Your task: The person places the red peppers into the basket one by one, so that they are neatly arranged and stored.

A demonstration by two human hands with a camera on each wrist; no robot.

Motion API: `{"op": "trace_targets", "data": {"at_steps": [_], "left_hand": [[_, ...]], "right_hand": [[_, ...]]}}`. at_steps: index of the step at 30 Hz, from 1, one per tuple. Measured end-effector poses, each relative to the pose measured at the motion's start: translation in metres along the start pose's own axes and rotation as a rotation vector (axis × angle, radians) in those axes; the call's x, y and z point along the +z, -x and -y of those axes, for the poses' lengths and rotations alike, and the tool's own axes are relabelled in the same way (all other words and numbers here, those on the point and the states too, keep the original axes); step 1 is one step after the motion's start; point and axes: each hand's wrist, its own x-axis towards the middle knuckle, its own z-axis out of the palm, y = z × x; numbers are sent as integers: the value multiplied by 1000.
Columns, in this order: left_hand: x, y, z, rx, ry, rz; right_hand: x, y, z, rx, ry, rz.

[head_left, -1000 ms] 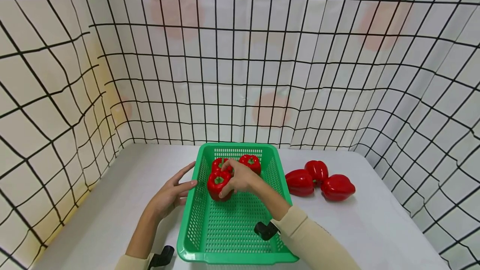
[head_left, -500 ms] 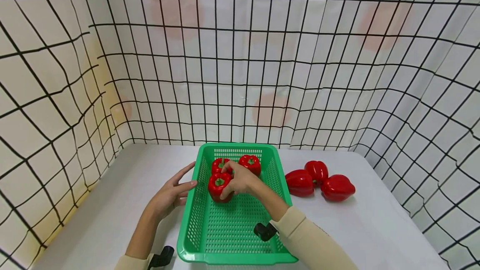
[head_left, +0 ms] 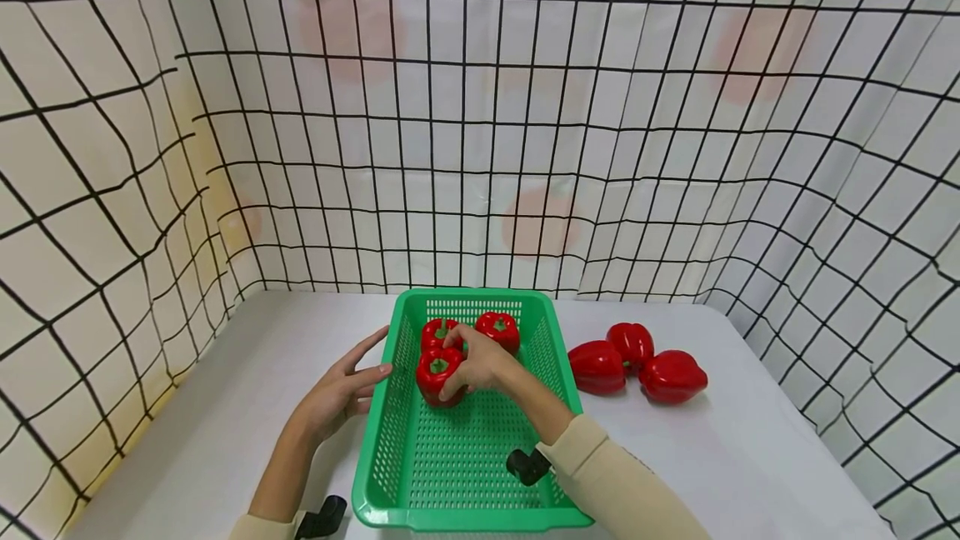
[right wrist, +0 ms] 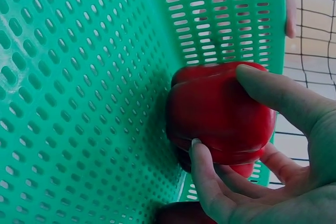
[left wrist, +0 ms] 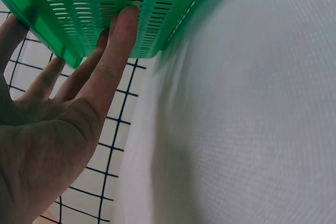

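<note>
White tabletop below, our right hand pinches a pepper whose gloss might cause slipping; our spread left hand touches the basket.

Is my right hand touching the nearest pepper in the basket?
Touching: in the right wrist view, your right hand has its thumb against the pepper's skin.
</note>
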Motion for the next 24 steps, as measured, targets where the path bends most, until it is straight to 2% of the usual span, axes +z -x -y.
{"op": "trace_targets", "data": {"at_steps": [15,24], "left_hand": [[1,0,0,-5,7,-21],[2,1,1,-1,4,-13]], "right_hand": [[1,-1,-3,5,17,11],[2,1,-4,-2,34,10]]}}
